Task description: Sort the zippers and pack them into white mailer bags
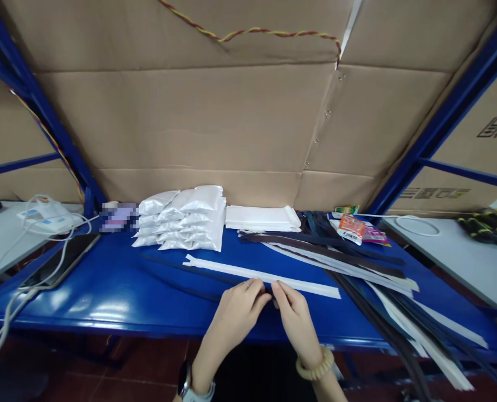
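Near the front edge of the blue table (pixel 106 279), my left hand (pixel 240 310) and my right hand (pixel 292 312) almost meet, both with pinched fingers on a dark zipper (pixel 177 285). Its dark strips trail out to the left across the tabletop. Just beyond my hands, a white zipper (pixel 257 273) lies flat, running from left of centre to the right. To the right a loose pile of zippers (pixel 357 265) in white, brown and dark blue spreads over the table and hangs past its front edge. My fingers hide the part of the dark zipper between them.
Stacked silvery white packets (pixel 190 218) stand at the back, beside flat white bags (pixel 263 218). Small colourful packets (pixel 353 228) lie at the back right. A phone (pixel 62 262) and white cables (pixel 9 312) are at the left. Blue frame posts (pixel 449 117) rise on both sides.
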### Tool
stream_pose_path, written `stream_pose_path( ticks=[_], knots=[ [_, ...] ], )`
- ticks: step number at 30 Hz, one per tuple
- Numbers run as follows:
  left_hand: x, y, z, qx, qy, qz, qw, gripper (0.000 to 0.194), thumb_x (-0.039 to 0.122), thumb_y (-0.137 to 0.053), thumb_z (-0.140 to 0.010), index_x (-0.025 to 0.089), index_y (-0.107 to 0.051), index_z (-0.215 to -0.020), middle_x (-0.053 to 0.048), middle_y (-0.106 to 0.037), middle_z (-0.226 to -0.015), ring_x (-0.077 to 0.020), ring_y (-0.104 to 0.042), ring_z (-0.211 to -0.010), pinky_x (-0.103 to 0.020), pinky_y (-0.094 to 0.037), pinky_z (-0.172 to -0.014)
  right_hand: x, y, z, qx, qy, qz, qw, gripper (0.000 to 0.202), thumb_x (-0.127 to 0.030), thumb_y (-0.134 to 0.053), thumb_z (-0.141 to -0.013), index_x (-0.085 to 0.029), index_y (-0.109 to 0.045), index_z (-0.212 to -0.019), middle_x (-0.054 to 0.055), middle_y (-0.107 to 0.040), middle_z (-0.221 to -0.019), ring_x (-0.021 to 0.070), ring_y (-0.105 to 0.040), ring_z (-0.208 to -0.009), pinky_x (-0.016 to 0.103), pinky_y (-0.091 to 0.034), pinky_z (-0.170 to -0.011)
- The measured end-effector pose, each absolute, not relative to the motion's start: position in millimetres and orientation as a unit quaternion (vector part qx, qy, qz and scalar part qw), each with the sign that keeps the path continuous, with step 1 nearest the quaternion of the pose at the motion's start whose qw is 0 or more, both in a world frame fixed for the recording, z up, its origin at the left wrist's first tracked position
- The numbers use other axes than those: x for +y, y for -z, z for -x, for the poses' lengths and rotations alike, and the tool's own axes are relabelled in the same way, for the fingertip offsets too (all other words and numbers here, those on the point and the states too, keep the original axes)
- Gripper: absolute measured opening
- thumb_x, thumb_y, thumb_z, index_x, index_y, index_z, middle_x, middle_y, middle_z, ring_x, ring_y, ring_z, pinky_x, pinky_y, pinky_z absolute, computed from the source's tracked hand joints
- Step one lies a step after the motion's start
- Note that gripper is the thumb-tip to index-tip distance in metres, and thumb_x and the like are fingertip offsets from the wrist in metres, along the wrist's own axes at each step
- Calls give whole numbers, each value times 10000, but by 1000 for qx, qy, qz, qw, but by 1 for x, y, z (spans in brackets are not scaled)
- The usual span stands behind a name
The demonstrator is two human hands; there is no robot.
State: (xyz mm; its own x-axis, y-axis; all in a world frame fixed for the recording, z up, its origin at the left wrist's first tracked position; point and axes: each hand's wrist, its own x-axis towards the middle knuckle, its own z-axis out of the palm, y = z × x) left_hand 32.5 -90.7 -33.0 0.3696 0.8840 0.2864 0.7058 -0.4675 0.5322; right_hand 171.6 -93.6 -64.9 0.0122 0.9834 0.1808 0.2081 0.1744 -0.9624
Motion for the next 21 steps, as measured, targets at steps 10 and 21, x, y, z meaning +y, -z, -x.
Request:
stream_pose_path(
  ticks=[10, 21],
  knots=[
    [-89, 32, -29, 478, -288, -799, 224, 243, 319, -337, -932, 218, -514, -799, 8, -591, -777, -137, -558, -705, -238, -396, -630, -91, 63, -179, -598, -425, 459, 501, 390, -395, -471, -880, -210, -226, -640, -43, -228, -633, 107, -226, -588, 249, -245, -546],
    [-91, 42, -28, 447, -251, -859, 11, 254, 214, -351, -933, 208, -591, -848, -39, -614, -865, -161, -552, -854, -251, -406, -659, -95, 63, -179, -605, -380, 455, 531, 309, -349, -499, -858, -213, -280, -687, -48, -297, -660, 106, -284, -588, 238, -284, -561]
  ],
)
